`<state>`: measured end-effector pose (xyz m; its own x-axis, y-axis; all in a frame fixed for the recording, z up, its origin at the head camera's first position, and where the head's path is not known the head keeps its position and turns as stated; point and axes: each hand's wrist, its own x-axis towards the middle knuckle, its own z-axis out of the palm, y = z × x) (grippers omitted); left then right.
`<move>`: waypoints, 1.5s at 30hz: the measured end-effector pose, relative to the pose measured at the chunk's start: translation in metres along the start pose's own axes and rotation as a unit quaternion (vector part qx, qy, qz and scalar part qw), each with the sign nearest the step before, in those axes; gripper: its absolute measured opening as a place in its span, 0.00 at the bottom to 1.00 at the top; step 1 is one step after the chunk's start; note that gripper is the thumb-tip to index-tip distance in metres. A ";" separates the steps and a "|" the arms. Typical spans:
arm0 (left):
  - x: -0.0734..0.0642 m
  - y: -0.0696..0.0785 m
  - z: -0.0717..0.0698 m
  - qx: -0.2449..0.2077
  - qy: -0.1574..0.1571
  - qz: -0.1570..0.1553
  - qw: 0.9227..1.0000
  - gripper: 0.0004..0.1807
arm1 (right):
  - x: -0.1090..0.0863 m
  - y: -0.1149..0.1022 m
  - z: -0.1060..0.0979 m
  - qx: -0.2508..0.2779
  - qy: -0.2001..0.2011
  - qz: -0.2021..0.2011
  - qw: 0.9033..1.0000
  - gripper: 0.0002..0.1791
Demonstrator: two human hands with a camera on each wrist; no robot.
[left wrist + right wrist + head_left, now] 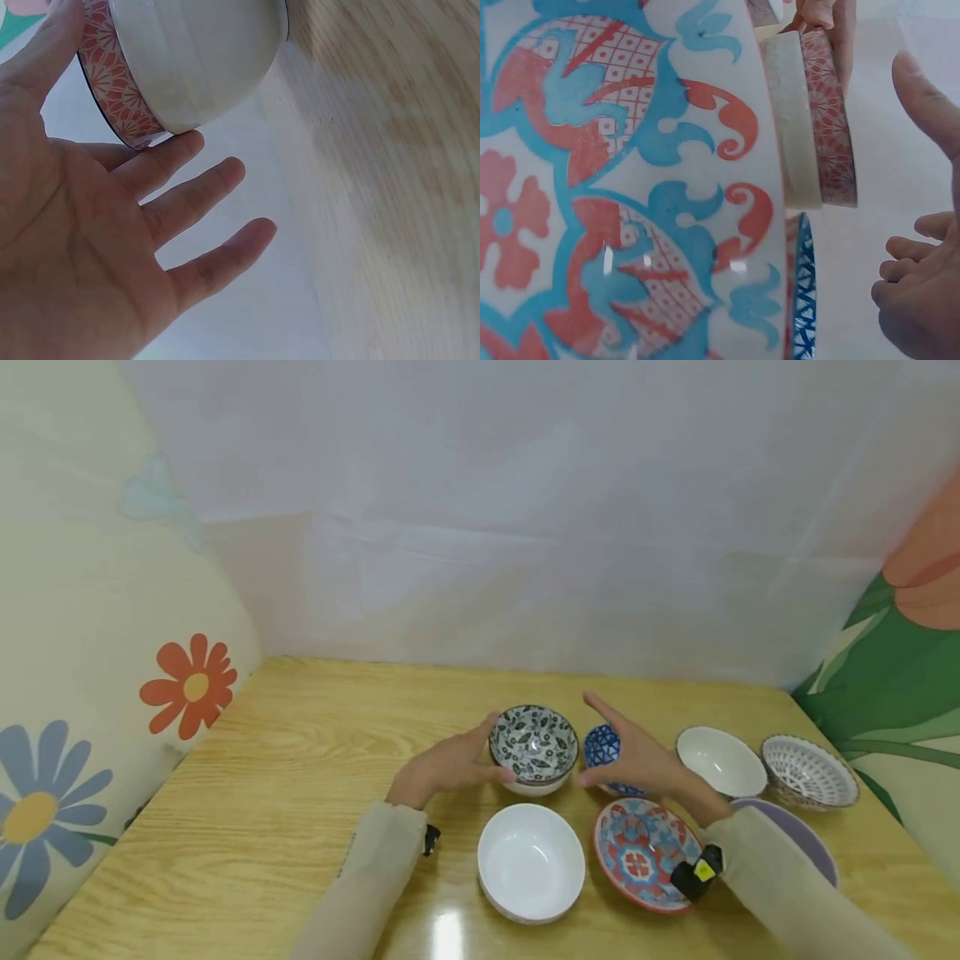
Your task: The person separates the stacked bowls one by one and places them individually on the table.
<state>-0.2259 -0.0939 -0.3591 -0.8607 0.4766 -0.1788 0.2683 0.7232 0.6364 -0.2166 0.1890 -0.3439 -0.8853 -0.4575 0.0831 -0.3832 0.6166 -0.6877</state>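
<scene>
My left hand rests against the left side of a bowl with a black-and-white floral inside. Its thumb lies at the near rim. In the left wrist view this bowl's outside has a red flowered band, and it sits nested in a white bowl. The other left fingers are spread and nearly straight, fingertips right at the bowl's side. My right hand, thumb raised and fingers loosely bent, holds nothing. It hovers right of the stack, over a small blue-patterned bowl that it partly hides.
A plain white bowl stands in front of the stack. Beside it lies a red-and-blue patterned dish, under my right wrist. Farther right are an oval white bowl, a ribbed oval bowl and a purple dish partly behind the sleeve.
</scene>
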 end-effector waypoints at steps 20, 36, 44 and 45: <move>0.000 0.001 0.001 -0.002 0.001 0.008 1.000 0.55 | 0.029 0.013 0.042 0.026 -0.006 -0.027 0.999 0.71; 0.002 -0.002 0.004 -0.007 -0.004 0.021 1.000 0.57 | 0.028 0.011 0.046 0.038 0.051 -0.051 0.997 0.66; 0.006 -0.006 0.006 -0.001 -0.008 0.035 0.999 0.56 | 0.024 0.006 0.040 0.082 0.067 -0.007 0.994 0.65; 0.007 -0.006 0.006 0.001 -0.009 0.031 0.999 0.56 | 0.024 0.005 0.038 0.089 0.069 -0.004 0.994 0.65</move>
<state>-0.2305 -0.0922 -0.3691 -0.8347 0.5290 -0.1529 0.3215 0.6936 0.6446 -0.2297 0.1570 -0.3731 -0.9146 -0.3626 0.1791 -0.3492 0.4845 -0.8021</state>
